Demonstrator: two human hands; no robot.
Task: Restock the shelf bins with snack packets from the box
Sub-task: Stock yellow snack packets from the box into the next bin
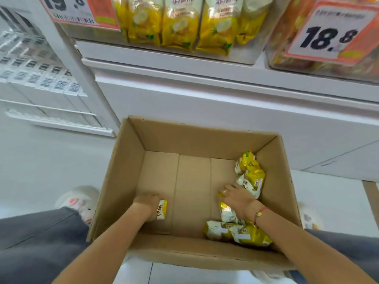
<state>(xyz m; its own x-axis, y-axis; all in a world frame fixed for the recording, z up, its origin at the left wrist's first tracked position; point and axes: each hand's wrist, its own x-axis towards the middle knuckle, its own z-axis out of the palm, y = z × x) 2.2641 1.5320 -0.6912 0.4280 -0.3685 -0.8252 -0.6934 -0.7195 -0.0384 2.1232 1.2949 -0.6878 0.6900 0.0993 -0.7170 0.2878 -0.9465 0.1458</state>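
An open cardboard box (131, 173) stands on the floor below me. Both my hands are down inside it. My left hand (148, 203) grips a yellow-and-white snack packet (162, 210) on the box floor at the left. My right hand (235, 196) lies over another packet (227, 213) on the right side, fingers curled at its top edge. More packets lie along the right wall (251, 175) and in the near right corner (240, 232). Above, a clear shelf bin (242, 59) holds upright yellow packets (180, 23).
A second clear bin (320, 66) with orange packets and an 18.8 price tag (330, 31) sits at the upper right. A white shelf front (205, 99) rises behind the box. My knees and shoes flank the box on a white tiled floor.
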